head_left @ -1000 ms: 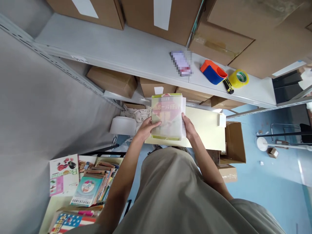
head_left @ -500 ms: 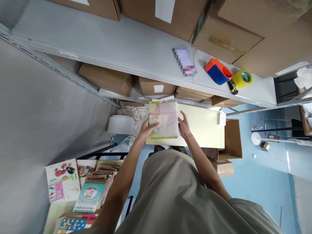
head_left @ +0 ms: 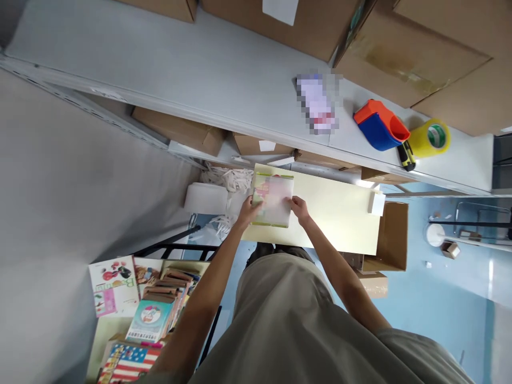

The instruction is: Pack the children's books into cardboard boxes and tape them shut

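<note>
Head camera, looking steeply down: both hands hold a book in a translucent wrapper [head_left: 272, 198] over the near-left part of a pale yellow table [head_left: 336, 213]. The left hand [head_left: 250, 212] is closed on the book's left edge, thumb lying across the cover. The right hand [head_left: 299, 208] grips the right edge near the lower corner, fingers curled under the wrapper. The book lies nearly flat, close to or resting on the tabletop; which of the two cannot be told.

Relative to the table: a small white block [head_left: 376, 202] sits at its right end. Just beyond that end stands an open cardboard box [head_left: 394, 234]. Past the table's left end lie a roll of white foam wrap [head_left: 205, 198] and a heap of shredded white paper [head_left: 226, 178]. Above the table runs a grey shelf [head_left: 180, 69], carrying a blue and orange tape dispenser [head_left: 380, 128], a yellow tape roll [head_left: 430, 138] and a utility knife [head_left: 406, 156] towards the right, with large cardboard cartons [head_left: 312, 26] behind them. Near-left of the table, a pile of colourful children's books [head_left: 148, 304] is stacked.
</note>
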The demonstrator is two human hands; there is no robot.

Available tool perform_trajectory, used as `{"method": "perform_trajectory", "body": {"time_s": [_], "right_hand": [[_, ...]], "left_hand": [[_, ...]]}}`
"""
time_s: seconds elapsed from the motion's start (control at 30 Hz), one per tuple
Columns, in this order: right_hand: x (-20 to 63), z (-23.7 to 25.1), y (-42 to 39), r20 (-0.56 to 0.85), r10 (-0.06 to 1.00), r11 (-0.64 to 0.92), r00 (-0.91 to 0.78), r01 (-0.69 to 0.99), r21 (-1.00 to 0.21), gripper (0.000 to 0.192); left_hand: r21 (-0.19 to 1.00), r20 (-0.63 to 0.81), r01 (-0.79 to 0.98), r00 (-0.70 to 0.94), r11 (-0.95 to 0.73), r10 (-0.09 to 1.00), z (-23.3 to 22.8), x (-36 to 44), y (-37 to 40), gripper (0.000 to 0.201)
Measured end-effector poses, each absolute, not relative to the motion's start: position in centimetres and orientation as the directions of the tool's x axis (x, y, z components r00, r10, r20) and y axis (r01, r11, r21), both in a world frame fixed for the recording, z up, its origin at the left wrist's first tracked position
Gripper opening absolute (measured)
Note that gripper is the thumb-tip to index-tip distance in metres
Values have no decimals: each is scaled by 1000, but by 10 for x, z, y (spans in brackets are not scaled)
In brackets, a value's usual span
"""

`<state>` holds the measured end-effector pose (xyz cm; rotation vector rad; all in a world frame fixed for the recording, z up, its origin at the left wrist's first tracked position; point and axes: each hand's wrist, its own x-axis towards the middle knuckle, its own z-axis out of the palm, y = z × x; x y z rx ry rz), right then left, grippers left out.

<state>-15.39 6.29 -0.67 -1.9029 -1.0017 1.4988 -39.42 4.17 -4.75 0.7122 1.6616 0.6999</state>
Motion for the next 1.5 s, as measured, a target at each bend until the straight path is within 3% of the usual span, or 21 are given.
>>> {"method": "perform_trajectory", "body": {"time_s": [0.1,0.33,0.6,0.77,0.9,1.07,1.2,1.37,1.5], "right_hand": [[-155,-31,81,-597,792,-607,131,279,-744,60],[-155,-76,112,-624,761,-640,177,363,-677,27],[-148,-97,108,-590,781,-614,205,424,-666,20],[-143,-85,96,-516,840,-531,168,451,-718,43],[-153,-64,80,-467,884,-437,32,416,-797,49],[-199,-30,53,-414,889,-316,-196,394,-863,52],[-258,1,14,-289,863,-164,-414,312,-936,56],[-337,44,-77,-161,729,-47,-666,187,-981,60],[-389,70,-178,-125,514,-13,-849,138,-990,56]], "left_hand": [[733,-623,143,-251,665,741,-57,-392,55,29],[654,-651,225,-321,723,688,-72,-380,73,37],[675,-634,162,-373,720,678,-71,-364,59,47],[758,-597,-11,-417,653,686,-45,-366,27,46],[818,-568,-225,-456,529,685,-18,-376,-13,49],[857,-516,-320,-534,404,670,13,-395,-79,67],[893,-446,-368,-653,258,613,36,-415,-145,70],[944,-309,-327,-830,44,463,75,-442,-265,63],[952,-265,-295,-926,-81,267,98,-457,-392,60]]}}
